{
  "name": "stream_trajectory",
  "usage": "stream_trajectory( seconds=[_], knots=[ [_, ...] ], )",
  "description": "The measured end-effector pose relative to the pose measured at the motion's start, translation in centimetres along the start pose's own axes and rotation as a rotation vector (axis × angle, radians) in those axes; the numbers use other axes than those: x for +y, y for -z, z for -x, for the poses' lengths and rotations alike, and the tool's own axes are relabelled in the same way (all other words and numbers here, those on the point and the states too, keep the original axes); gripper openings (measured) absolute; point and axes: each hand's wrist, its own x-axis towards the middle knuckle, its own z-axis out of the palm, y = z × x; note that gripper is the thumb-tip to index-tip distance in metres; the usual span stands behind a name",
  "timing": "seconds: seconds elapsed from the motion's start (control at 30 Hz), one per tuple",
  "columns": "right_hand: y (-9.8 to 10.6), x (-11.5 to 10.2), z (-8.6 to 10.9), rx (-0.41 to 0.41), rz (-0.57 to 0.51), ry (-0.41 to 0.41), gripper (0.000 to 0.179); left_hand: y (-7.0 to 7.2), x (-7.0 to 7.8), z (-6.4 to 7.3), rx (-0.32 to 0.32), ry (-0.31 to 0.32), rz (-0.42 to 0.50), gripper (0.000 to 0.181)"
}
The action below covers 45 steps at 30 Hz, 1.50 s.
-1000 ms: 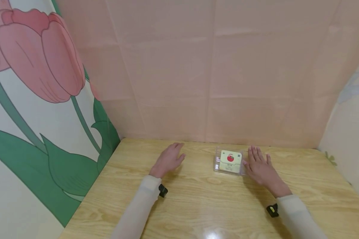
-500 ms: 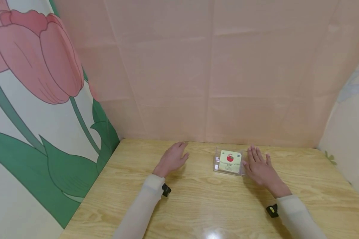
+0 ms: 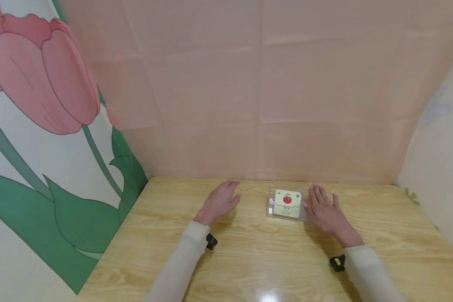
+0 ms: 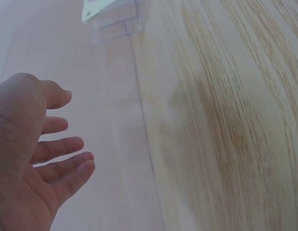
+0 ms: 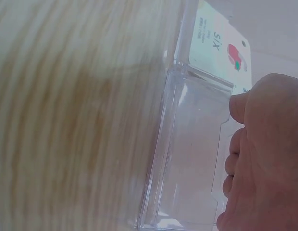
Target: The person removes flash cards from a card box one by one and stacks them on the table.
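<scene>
A clear plastic box (image 3: 270,212) lies on the wooden table near its back edge. In its left part is a pale yellow card (image 3: 287,210) with a red fruit picture; the right wrist view shows the word "six" on this card (image 5: 214,48). My right hand (image 3: 327,214) is over the box's right part, fingers straight and side by side, hiding some of it. Whether the palm touches the plastic, I cannot tell. To the left of the box, my left hand (image 3: 218,202) holds nothing; its fingers are loosely bent and spread in the left wrist view.
A pink cloth (image 3: 196,84) hangs behind the table (image 3: 256,260). On the left stands a wall with a painted tulip (image 3: 41,79), and a pale wall (image 3: 438,167) is at the right. Each wrist carries a small black camera (image 3: 337,263).
My left hand has moved slightly to the right, toward the box. The right hand and the box keep the same place relative to each other, while the head view has shifted a little.
</scene>
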Motion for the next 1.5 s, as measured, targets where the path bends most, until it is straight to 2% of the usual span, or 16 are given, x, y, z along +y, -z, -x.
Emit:
stream_trajectory(
  seconds=[0.27,0.5,0.83,0.97,1.07,1.23,1.5],
  knots=[
    [0.0,0.0,0.6,0.024,-0.030,-0.005,0.076,-0.2,0.5,-0.4,0.012,-0.043,-0.012,0.051],
    [-0.2,0.3,1.0,0.037,-0.033,0.001,0.076,-0.1,1.0,-1.1,0.012,-0.049,0.000,0.053],
    [-0.3,0.4,0.6,0.065,-0.070,0.018,0.075,0.4,2.6,-2.0,0.000,-0.050,0.005,0.052],
    [-0.2,0.5,0.5,0.079,-0.084,0.022,0.075,0.2,3.2,-2.5,-0.028,-0.059,-0.013,0.053],
    [-0.1,0.3,0.6,0.061,-0.077,0.014,0.076,-0.2,3.5,-2.7,-0.044,-0.065,-0.025,0.055],
    [-0.1,0.1,0.5,0.029,-0.059,0.001,0.076,-0.8,3.9,-2.9,-0.036,-0.082,-0.036,0.055],
    [-0.1,-0.2,0.4,0.035,-0.047,0.007,0.075,-1.2,5.1,-3.3,-0.051,-0.120,-0.063,0.055]
  ],
)
